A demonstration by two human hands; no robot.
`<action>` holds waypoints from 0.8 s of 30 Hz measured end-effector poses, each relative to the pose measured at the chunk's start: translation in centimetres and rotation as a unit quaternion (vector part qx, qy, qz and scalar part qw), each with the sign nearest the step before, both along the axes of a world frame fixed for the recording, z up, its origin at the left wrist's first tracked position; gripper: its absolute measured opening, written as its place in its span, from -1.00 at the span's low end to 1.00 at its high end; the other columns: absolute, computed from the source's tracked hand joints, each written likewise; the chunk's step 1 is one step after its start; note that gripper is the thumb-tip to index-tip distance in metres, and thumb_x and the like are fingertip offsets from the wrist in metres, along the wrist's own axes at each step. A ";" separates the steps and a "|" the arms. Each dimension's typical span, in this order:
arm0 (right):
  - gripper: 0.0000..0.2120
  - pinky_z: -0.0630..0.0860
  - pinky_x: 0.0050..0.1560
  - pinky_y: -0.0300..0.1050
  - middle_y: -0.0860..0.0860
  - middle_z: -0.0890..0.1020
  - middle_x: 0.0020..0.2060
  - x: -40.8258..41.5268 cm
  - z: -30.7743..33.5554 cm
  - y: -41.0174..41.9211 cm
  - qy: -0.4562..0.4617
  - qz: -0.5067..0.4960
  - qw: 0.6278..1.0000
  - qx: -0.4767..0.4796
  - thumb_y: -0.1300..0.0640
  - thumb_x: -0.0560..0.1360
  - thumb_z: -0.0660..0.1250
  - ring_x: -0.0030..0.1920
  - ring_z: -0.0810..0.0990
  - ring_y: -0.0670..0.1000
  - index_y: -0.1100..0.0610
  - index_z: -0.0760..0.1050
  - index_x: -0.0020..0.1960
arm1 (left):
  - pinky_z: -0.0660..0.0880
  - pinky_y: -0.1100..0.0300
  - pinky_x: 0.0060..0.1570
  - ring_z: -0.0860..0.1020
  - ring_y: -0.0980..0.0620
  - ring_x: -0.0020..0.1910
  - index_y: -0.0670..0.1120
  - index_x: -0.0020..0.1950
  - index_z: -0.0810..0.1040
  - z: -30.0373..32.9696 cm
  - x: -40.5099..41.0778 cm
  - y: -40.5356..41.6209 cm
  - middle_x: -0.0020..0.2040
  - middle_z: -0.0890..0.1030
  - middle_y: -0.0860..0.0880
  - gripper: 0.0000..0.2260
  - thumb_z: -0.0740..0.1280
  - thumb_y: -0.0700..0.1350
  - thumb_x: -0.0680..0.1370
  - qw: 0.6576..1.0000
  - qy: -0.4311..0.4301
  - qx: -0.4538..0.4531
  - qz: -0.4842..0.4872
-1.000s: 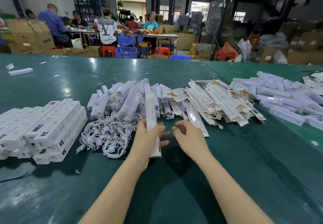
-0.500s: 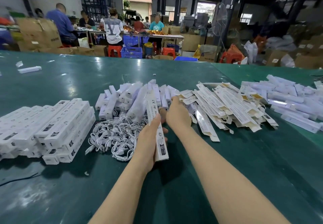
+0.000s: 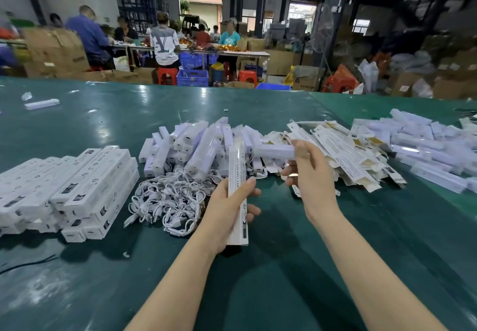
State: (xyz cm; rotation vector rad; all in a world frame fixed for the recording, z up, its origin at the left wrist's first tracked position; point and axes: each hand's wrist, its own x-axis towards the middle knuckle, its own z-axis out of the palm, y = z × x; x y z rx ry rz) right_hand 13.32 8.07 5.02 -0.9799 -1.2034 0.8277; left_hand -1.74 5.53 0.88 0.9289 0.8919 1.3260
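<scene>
Clearly midway: left hand (image 3: 224, 212) fingers grip a carton (image 3: 236, 170), right hand (image 3: 312, 175) fingers clasp a lamp bar (image 3: 273, 151), not yet inside; packed boxes (image 3: 85, 183) stacked, loose lamps (image 3: 198, 142) waiting.

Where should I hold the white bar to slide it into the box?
Probably by its right end, from the right, as the right hand grips it. The bar is long, slim and lies crosswise, so that leaves its left end free to lead into the box in the left hand.
</scene>
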 end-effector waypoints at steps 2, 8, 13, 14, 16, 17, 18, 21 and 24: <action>-0.83 0.52 -0.29 -0.31 -0.17 0.59 -0.16 1.2 -0.7 -1.5 -0.043 0.034 0.998 0.013 -0.15 0.47 0.38 -0.24 0.61 -0.15 -0.27 0.49 0.05 | 0.44 0.28 -0.52 0.60 0.02 -0.43 -0.03 0.14 0.48 -0.2 0.0 0.0 -0.18 0.71 -0.01 -0.62 0.47 0.05 0.40 1.000 0.008 0.001 0.000; -0.75 0.43 -0.16 -0.42 -0.20 0.53 -0.22 2.5 -1.2 -3.0 -0.168 -0.085 0.978 0.086 -0.04 0.44 0.47 -0.21 0.52 -0.20 -0.34 0.49 -0.02 | 0.36 0.28 -0.59 0.48 0.05 -0.53 -0.01 0.21 0.45 0.1 -0.1 -0.3 -0.26 0.67 -0.01 -0.77 0.27 0.06 0.62 0.999 0.038 -0.010 0.011; -0.65 0.39 -0.50 -0.29 -0.02 0.49 -0.48 3.4 -0.5 -2.5 0.140 -0.058 0.986 -0.062 -0.22 0.47 0.35 -0.50 0.51 -0.07 0.08 0.47 -0.06 | 0.41 0.26 -0.54 0.56 0.04 -0.42 -0.05 0.21 0.48 0.7 0.1 -0.7 -0.21 0.68 0.00 -0.73 0.35 0.01 0.56 1.000 0.023 -0.007 -0.001; -0.66 0.38 -0.53 -0.28 -0.03 0.49 -0.52 3.3 -0.5 -2.3 0.187 -0.028 0.975 -0.118 -0.17 0.52 0.32 -0.53 0.51 -0.06 0.13 0.46 -0.07 | 0.43 0.27 -0.51 0.60 0.05 -0.36 -0.04 0.20 0.48 0.8 0.2 -0.8 -0.17 0.70 0.01 -0.65 0.44 0.02 0.48 1.000 0.021 0.001 0.001; -0.66 0.40 -0.54 -0.29 0.00 0.57 -0.50 2.5 -0.5 -2.3 0.202 0.045 0.954 -0.218 -0.15 0.57 0.26 -0.52 0.55 -0.06 0.14 0.49 -0.05 | 0.46 0.28 -0.47 0.65 0.07 -0.27 -0.03 0.19 0.46 0.9 0.5 -1.0 -0.06 0.71 0.00 -0.52 0.53 0.02 0.34 1.000 0.017 0.009 0.013; -0.65 0.41 -0.53 -0.30 0.03 0.63 -0.45 2.0 -0.8 -2.4 0.171 0.078 0.949 -0.253 -0.17 0.58 0.23 -0.49 0.58 -0.06 0.14 0.51 -0.02 | 0.47 0.28 -0.47 0.66 0.08 -0.25 -0.03 0.19 0.46 0.9 0.7 -1.0 -0.05 0.70 0.00 -0.53 0.53 -0.03 0.34 0.999 0.020 0.011 0.022; -0.62 0.42 -0.52 -0.29 0.05 0.67 -0.38 1.4 -1.1 -2.5 0.126 0.108 0.947 -0.276 -0.18 0.58 0.22 -0.46 0.60 -0.05 0.14 0.52 0.02 | 0.47 0.29 -0.47 0.66 0.09 -0.26 -0.03 0.18 0.47 0.8 0.9 -0.9 -0.07 0.69 0.00 -0.59 0.52 -0.11 0.39 0.999 0.028 0.015 0.035; -0.56 0.42 -0.43 -0.28 0.04 0.70 -0.28 0.4 -2.0 -2.7 0.050 0.162 0.946 -0.277 -0.24 0.51 0.27 -0.40 0.59 -0.08 0.15 0.54 0.04 | 0.47 0.30 -0.51 0.64 0.12 -0.36 -0.03 0.11 0.49 0.8 0.8 -0.6 -0.21 0.69 0.03 -0.81 0.38 -0.23 0.55 0.997 0.010 0.017 0.073; -0.47 0.45 -0.38 -0.26 0.00 0.66 -0.33 0.3 -2.1 -2.6 0.099 0.147 0.955 -0.236 -0.27 0.35 0.35 -0.45 0.52 -0.10 0.17 0.55 0.02 | 0.48 0.30 -0.52 0.66 0.08 -0.35 -0.02 0.13 0.52 1.2 0.4 -0.6 -0.21 0.71 0.04 -0.86 0.33 -0.17 0.59 0.997 -0.034 -0.002 0.063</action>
